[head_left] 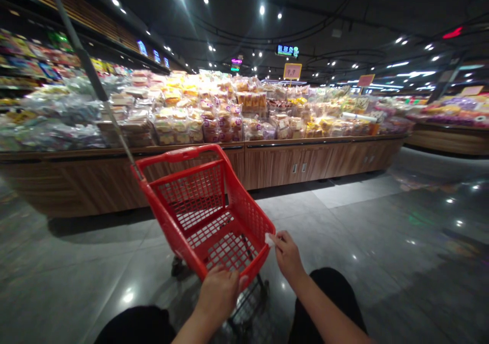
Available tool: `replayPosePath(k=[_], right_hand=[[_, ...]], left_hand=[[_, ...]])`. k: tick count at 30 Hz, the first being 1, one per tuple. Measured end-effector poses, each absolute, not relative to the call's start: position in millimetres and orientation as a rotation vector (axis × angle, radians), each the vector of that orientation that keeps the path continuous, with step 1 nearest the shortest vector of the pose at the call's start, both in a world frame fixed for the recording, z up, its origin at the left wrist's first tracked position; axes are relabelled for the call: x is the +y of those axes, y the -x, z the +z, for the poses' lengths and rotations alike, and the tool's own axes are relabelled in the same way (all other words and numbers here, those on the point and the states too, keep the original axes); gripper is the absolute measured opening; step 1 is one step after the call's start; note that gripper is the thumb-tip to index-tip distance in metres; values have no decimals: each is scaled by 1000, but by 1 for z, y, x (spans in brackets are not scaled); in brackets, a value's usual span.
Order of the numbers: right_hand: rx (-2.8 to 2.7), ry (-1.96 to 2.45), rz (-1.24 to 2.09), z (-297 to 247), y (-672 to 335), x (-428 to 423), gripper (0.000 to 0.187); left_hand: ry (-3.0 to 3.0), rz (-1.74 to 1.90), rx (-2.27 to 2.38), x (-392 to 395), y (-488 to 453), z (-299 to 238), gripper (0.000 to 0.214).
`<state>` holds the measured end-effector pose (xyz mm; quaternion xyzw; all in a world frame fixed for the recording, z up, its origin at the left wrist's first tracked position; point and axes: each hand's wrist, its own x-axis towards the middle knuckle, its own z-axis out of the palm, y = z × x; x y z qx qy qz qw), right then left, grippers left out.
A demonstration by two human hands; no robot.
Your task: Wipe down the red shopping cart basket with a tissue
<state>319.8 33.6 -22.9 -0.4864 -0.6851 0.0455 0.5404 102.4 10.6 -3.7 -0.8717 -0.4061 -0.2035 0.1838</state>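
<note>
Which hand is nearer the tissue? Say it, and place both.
Right. The right hand pinches the tissue at the cart rim; the left hand holds that rim farther left, apart from it.

this is a supermarket: a red cart (216, 238), bagged food (225, 115) heaped on a wooden counter (275, 168), a price sign (292, 71) reading 9.9, and packed shelves (34, 61) at left.

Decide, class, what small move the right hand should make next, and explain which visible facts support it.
Probably slide the right hand a little along the rim of the red cart, with the white wad against it: the fingers pinch that wad at the rim's near corner, and the left hand, on the near edge, could steady the cart.
</note>
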Motion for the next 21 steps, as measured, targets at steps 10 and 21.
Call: replayPosePath(k=[10, 21], right_hand=[[-1709, 1169, 18, -27, -329, 23, 51], [-1832, 1110, 46, -37, -315, 23, 59]], left_hand=[[2515, -582, -1097, 16, -90, 5, 31], [2565, -593, -1081, 21, -71, 8, 31]])
